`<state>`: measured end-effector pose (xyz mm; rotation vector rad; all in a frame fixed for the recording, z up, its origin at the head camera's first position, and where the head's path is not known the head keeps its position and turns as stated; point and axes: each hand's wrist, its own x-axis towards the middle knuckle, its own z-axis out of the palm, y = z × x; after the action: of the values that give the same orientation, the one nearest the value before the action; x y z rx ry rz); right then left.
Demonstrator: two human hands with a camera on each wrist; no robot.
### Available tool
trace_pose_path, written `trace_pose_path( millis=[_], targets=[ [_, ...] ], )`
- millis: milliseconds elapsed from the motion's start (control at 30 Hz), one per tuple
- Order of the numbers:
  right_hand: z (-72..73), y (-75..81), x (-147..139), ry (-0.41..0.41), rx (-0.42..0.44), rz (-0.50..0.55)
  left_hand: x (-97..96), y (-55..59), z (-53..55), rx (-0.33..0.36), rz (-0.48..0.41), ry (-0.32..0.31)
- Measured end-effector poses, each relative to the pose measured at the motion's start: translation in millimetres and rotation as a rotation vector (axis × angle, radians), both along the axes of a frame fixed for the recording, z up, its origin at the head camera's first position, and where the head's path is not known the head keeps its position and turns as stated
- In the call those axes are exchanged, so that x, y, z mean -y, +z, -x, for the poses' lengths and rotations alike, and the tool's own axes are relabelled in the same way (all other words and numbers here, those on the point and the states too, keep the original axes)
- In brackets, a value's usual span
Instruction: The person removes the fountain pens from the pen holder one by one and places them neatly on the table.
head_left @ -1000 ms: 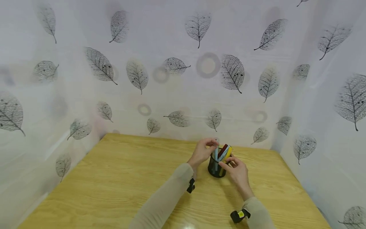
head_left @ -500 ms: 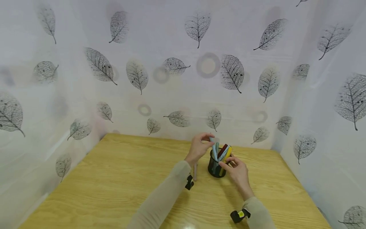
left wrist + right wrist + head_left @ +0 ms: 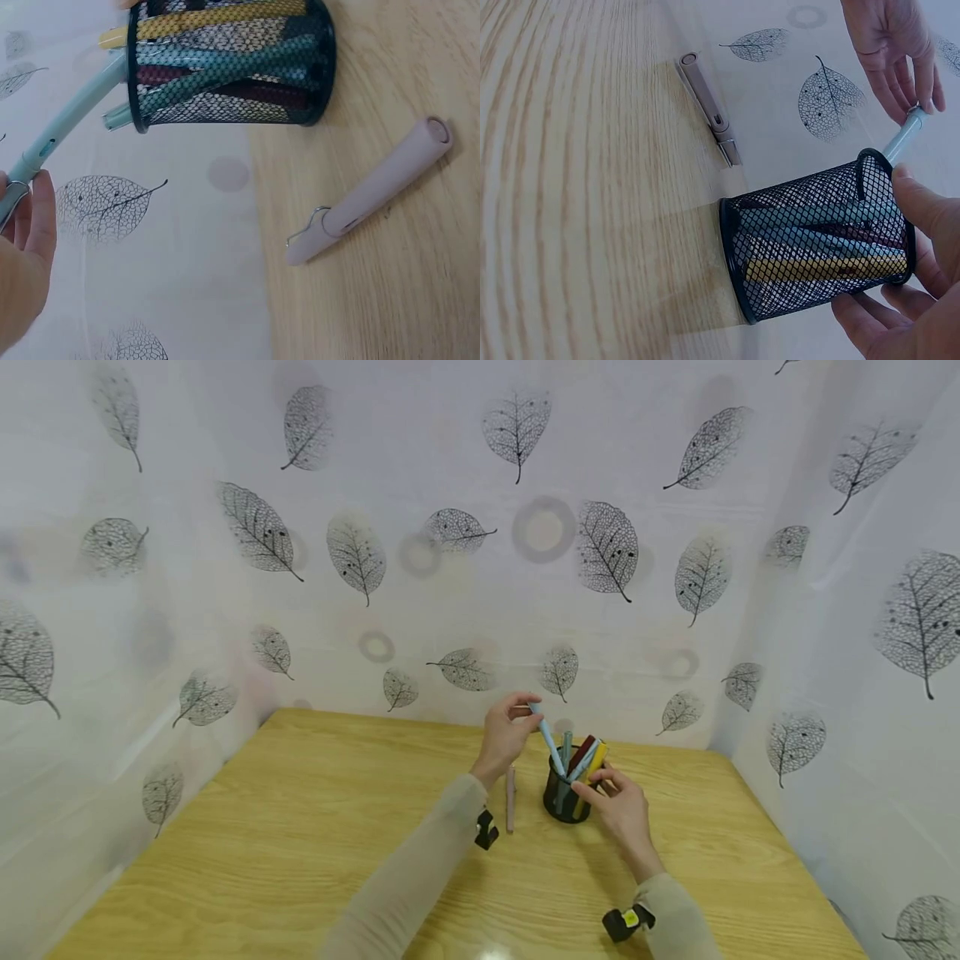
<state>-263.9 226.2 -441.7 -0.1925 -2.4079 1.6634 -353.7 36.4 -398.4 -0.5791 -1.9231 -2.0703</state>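
Observation:
My left hand [image 3: 504,739] pinches the upper, clipped end of a pale blue pen [image 3: 79,112]. This pen leans down to the right, its lower end at the rim of a black mesh pen holder [image 3: 557,802]. The pen holder stands upright on the table, gripped near its rim by my right hand [image 3: 624,814], thumb on one side and fingers on the other. Inside it are a yellow pen [image 3: 598,758], a dark red pen [image 3: 581,753], a grey-green pen [image 3: 567,748] and another light blue pen.
A dusty pink pen [image 3: 382,184] with a wire clip lies on the wooden table [image 3: 300,827], left of the pen holder. Behind the table's back edge hangs a pale curtain [image 3: 465,602] printed with leaves.
My left hand has moved up and left, drawing the pale blue pen upward and tilting it left. The pink pen has come into view from behind the left wrist. My right hand keeps its place.

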Motion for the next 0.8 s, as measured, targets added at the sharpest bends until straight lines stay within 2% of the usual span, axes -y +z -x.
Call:
trace_pose_path(
  millis=[133, 233, 433, 500, 700, 800],
  targets=[
    [0.6, -0.7, -0.4, -0.004, -0.008, -0.003, 6.7, 3.0, 1.7, -0.022, -0.056, -0.004],
    [0.2, -1.0, -1.0, -0.005, -0.003, -0.005, 11.7, 3.4, 1.9, -0.028, -0.06, -0.006],
    [-0.6, 0.3, -0.6, 0.003, 0.001, -0.014, 21.7, 0.8, 3.2, 0.017, -0.047, -0.013],
    [-0.3, 1.1, -0.3, 0.0, -0.002, -0.019, 25.3, 0.7, 3.9, 0.036, -0.043, -0.027],
    [1.5, 1.1, -1.7, 0.001, 0.003, -0.026, 38.6, -1.6, 5.2, 0.081, -0.007, -0.123],
    [1.6, -0.4, -2.4, 0.005, 0.012, -0.031, 45.6, -5.5, 5.2, 0.104, 0.035, -0.136]
  ],
)
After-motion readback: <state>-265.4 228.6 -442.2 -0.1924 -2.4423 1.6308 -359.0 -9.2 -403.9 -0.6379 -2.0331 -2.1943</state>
